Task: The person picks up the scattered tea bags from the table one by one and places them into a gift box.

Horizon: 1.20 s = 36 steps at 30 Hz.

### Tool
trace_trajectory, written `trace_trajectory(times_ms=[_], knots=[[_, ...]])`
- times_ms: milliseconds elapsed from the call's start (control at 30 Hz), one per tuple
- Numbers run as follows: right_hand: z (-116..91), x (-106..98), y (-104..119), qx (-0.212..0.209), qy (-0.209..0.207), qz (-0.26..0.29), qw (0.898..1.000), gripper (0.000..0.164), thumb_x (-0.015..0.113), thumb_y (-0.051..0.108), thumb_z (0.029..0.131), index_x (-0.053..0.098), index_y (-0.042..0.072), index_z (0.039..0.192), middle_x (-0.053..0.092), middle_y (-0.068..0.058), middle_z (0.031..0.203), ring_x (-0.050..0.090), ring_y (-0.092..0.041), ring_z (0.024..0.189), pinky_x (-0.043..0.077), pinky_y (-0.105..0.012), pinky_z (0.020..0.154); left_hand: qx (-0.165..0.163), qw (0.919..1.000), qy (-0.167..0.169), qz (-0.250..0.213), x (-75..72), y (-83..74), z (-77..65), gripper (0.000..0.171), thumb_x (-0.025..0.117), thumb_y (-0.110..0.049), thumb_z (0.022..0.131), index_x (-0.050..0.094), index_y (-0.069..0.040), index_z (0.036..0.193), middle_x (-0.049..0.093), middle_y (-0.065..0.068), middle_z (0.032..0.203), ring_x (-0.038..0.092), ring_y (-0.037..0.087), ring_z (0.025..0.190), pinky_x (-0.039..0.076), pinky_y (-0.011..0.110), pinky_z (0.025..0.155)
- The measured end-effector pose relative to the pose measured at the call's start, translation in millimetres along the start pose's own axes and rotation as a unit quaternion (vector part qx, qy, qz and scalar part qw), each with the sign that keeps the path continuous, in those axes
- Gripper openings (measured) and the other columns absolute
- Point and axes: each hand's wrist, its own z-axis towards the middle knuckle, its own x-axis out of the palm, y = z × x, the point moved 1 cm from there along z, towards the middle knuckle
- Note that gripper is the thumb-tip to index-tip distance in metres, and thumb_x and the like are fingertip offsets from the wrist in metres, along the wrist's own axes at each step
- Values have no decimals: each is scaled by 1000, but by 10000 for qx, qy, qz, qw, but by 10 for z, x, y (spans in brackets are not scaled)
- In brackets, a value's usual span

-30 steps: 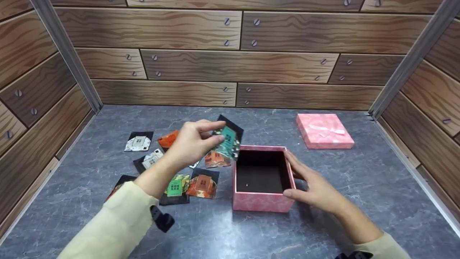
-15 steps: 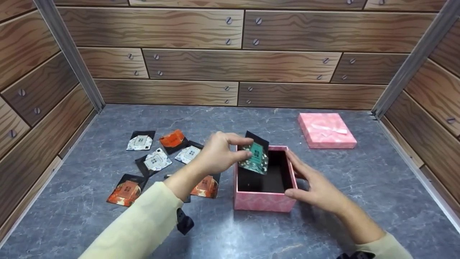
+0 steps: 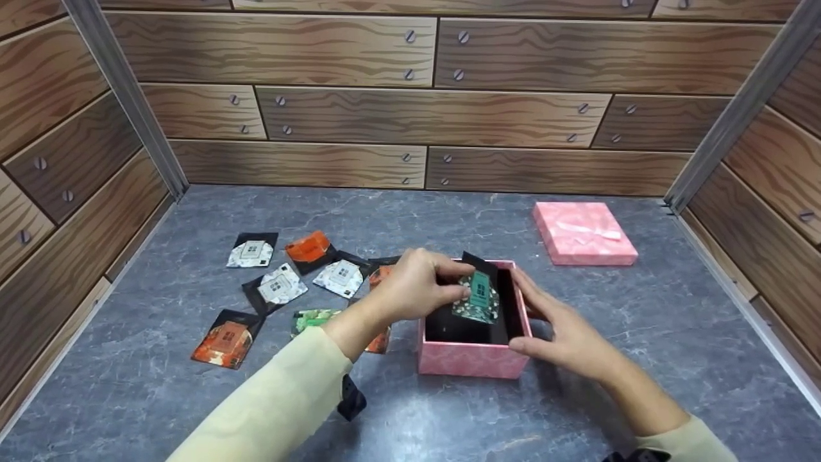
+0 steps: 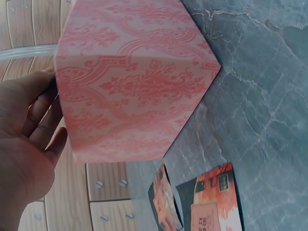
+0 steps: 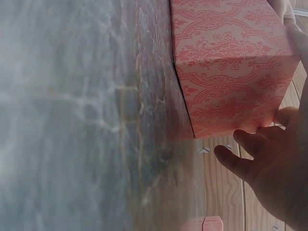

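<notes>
My left hand [image 3: 420, 285] pinches a green and black sachet [image 3: 480, 296] between thumb and fingers. The sachet hangs tilted, its lower part within the opening of the pink box [image 3: 471, 360]. In the left wrist view, the box's patterned wall [image 4: 134, 96] hides most of what that hand holds. At the box's right side rests my right hand [image 3: 571, 333], thumb at the near corner of the rim and fingers along the wall. The right wrist view shows some fingertips [image 5: 248, 139] of this hand close against the box's side. The box's dark inside is partly covered by the left hand.
Several sachets lie spread left of the box, among them a white one [image 3: 251, 250], an orange one [image 3: 224, 339] and a green one [image 3: 313, 319] partly under the left sleeve. The pink lid [image 3: 585, 234] with a bow lies at the back right. Wood-patterned walls [image 3: 346, 115] surround the table.
My left hand has carried the green sachet rightward and down, from beside the box's left rim into its opening. My right hand has stayed at the box's right side.
</notes>
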Motion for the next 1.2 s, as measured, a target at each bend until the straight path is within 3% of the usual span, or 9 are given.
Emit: trace_trajectory(times_ms=[233,533,733,967,1200], knots=[[-7,-9,-11,30,-29,-192,9998,102,84,25,89,24,17,170,25,-10,174,49,-32,142,36,-51,115,-116,9998,152,13,116,6,60,35,84,-15,93,79,-9,127,78,1,117,70,4,105,55,22,93],[-2,-12,-12,-40,-12,-107,9999,101,84,22,90,24,17,170,25,-9,174,58,-27,134,43,-37,112,-162,9975,521,459,182,-25,165,34,87,-17,91,81,-10,123,80,0,111,71,5,100,54,20,90],[0,-9,9,-83,-7,-140,9999,100,83,20,90,24,16,170,25,-9,174,59,-27,134,45,-39,110,-102,9922,797,949,234,-41,240,32,88,-20,90,83,-14,121,81,-2,107,72,7,97,55,22,89],[-6,-7,2,18,32,18,10000,101,83,19,90,23,18,171,23,-8,175,57,-31,136,49,-50,107,-176,9781,1071,1776,292,-53,269,35,87,-28,91,81,-22,125,79,-8,114,72,11,105,55,29,93],[4,-6,-14,-80,38,46,9999,101,84,19,89,23,15,170,23,-11,174,57,-32,135,49,-51,107,-371,9614,1270,2413,332,-78,269,33,85,-34,92,82,-28,125,79,-13,111,71,11,101,57,35,90]])
